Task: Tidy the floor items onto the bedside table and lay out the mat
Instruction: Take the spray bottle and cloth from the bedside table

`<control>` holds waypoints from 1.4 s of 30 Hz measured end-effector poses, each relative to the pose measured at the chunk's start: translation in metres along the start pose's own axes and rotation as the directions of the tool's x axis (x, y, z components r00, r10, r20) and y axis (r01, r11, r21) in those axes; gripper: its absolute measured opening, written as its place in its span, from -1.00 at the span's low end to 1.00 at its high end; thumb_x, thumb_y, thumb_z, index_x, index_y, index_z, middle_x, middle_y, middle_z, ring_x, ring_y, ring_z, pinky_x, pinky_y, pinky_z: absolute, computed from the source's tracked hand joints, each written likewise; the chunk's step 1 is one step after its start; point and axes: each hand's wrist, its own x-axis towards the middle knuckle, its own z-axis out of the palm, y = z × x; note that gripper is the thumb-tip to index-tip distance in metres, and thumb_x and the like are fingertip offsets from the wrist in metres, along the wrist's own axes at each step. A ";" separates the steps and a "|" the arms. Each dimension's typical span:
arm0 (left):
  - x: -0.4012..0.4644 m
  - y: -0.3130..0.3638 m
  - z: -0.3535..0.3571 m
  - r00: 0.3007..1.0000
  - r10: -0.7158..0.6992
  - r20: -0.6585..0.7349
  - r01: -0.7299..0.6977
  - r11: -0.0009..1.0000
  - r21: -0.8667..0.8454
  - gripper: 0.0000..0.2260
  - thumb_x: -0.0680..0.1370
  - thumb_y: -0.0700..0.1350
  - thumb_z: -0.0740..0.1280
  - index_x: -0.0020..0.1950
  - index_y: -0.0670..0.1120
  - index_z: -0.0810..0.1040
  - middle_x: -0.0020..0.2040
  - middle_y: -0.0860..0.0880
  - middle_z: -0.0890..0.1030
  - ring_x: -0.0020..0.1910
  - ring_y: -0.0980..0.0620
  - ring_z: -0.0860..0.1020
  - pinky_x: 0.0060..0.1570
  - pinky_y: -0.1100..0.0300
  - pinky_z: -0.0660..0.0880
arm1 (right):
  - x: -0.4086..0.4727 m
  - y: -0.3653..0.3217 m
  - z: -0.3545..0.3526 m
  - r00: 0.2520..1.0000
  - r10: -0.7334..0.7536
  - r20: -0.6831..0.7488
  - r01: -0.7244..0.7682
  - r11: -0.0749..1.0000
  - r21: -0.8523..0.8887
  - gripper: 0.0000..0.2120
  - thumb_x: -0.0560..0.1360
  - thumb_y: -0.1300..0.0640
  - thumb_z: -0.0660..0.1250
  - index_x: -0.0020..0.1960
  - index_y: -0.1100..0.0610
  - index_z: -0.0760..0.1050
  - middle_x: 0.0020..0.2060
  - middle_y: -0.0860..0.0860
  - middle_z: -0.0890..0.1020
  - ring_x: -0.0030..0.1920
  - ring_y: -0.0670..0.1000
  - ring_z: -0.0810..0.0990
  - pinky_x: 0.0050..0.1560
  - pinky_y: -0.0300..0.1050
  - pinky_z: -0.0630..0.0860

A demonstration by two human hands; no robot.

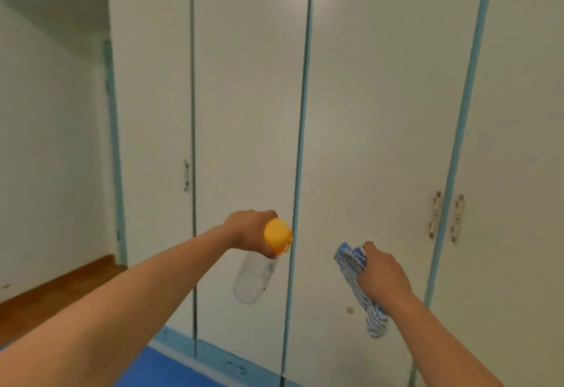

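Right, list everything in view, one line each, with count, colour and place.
bottle: one, clear with an orange cap, hanging from the left hand.
rope: one bundle, blue and white, in the right hand.
cupboard doors: several, pale with blue edging, straight ahead.
door handles: three, metal, on the doors.
mat: one, blue, bottom edge.
wooden floor: brown, lower left.
left hand: grips the bottle top.
right hand: grips the rope.
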 end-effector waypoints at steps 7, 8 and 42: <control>-0.105 -0.166 -0.065 0.937 -0.339 -0.085 0.341 0.940 0.004 -0.36 0.33 0.14 0.48 0.33 0.04 0.34 0.23 -0.04 0.54 0.19 -0.10 0.51 0.16 -0.01 0.48 | 0.008 -0.174 0.031 0.952 -0.301 0.050 0.297 0.952 0.072 -0.71 0.48 0.22 0.21 0.20 0.20 0.34 0.07 0.22 0.58 0.04 0.18 0.58 -0.21 -0.16 0.31; -0.127 -0.194 -0.073 0.914 -0.394 -0.094 0.395 0.919 -0.013 -0.36 0.32 0.14 0.49 0.32 0.03 0.35 0.23 -0.04 0.54 0.19 -0.09 0.51 0.16 -0.02 0.49 | 0.010 -0.209 0.041 0.932 -0.357 0.057 0.351 0.932 0.093 -0.73 0.48 0.23 0.21 0.18 0.20 0.34 0.05 0.23 0.58 0.02 0.18 0.58 -0.22 -0.15 0.30; -0.481 -0.622 -0.212 0.309 -0.904 -0.297 0.942 0.333 -0.033 -0.38 0.32 0.13 0.50 0.30 -0.01 0.39 0.22 -0.07 0.55 0.19 -0.11 0.50 0.13 0.04 0.46 | -0.073 -0.859 0.234 0.422 -0.906 0.046 0.822 0.403 0.403 -0.71 0.46 0.26 0.23 0.18 0.25 0.37 0.09 0.28 0.56 0.08 0.26 0.55 -0.15 -0.09 0.35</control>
